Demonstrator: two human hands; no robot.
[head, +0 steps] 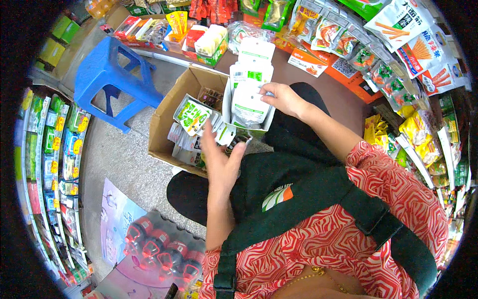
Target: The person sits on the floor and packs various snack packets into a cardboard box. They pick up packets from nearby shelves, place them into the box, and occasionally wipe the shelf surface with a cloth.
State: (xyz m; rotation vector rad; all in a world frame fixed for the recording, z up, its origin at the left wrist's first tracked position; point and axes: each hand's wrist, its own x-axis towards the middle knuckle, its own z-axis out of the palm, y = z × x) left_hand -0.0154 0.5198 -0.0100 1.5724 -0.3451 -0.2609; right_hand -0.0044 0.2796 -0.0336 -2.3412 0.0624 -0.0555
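Note:
A cardboard box point(164, 127) stands open before me, with small snack packets point(183, 140) inside it. My left hand point(221, 159), slightly blurred, is above this box with thumb and fingers apart. A white and green packet point(194, 116) lies near its fingertips; whether they touch is unclear. A narrower white carton point(226, 99) sits against the box's right side, by my lap. White packets point(252, 99) stand stacked in it, their backs facing up. My right hand point(285, 99) has its thumb and index finger on the right edge of the front packet.
A blue plastic stool point(108, 78) is at the left. Shrink-wrapped dark drink bottles point(160, 250) stand at the lower left. Boxes of snacks point(149, 31) line the low brown shelf point(278, 69) ahead. Hanging snack bags point(332, 35) and stocked shelves point(52, 157) surround me.

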